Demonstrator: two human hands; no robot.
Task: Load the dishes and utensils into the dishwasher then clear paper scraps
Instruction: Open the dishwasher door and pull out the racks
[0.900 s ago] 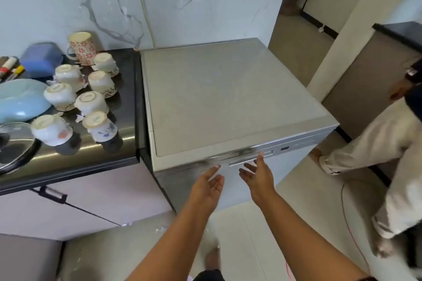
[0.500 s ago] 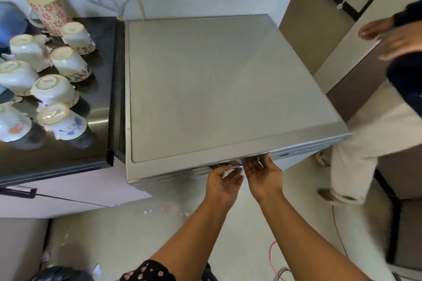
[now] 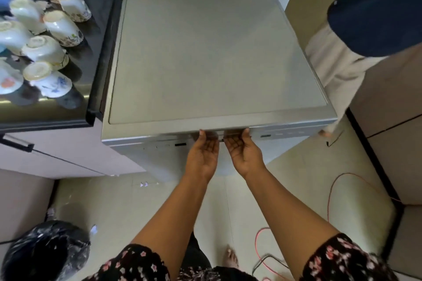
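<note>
1. Black bag [image 3: 45, 251] sat on the floor at lower left; above it, white cups [image 3: 48, 50] stood upside down on the dark counter [image 3: 91, 52].
2. Grey dishwasher [image 3: 217, 57] stood just beside the counter.
3. Left hand [image 3: 203, 155] and right hand [image 3: 244, 155], palms up and side by side, hooked their fingers under the lip at the dishwasher's front top edge; fingertips were hidden.
4. Second person [image 3: 376, 7] stood at far right.

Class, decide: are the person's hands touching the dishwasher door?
Touching. Head view: left hand and right hand, palms up, have fingertips tucked under the lip of the dishwasher door.
</note>
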